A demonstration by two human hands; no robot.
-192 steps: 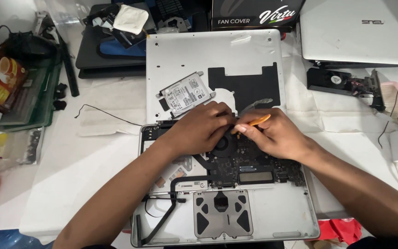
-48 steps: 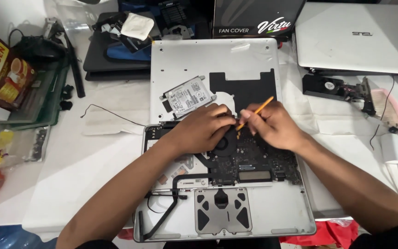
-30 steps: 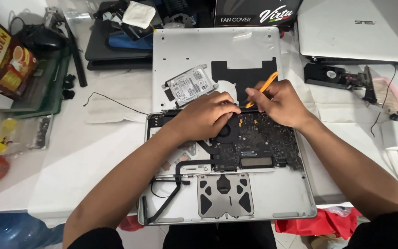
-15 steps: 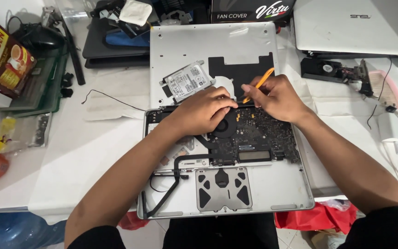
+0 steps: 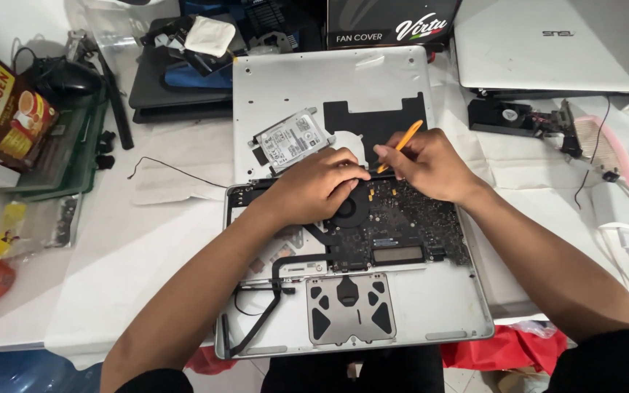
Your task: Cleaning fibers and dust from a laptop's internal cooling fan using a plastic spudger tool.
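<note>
Here the right hand [image 5: 431, 166] grip pinches an orange pry tool [image 5: 402, 144] over the logic board [image 5: 402, 225].

The left hand [image 5: 314, 191] is covering part of the cooling fan [image 5: 349, 211], and the orange tool's [image 5: 402, 144] tip is disappearing behind the right hand [image 5: 427, 166]. At five o'clock, red cloth [image 5: 507, 348] is hiding under the opened laptop [image 5: 431, 313]; at one o'clock, the white laptop [image 5: 555, 44] is running off the frame.

A white, paper-covered desk [image 5: 111, 291] fills nearly the whole view, brightly and evenly lit with only soft shadows. Below its near edge, red cloth [image 5: 504, 349] and blue plastic [image 5: 30, 371] show.
</note>
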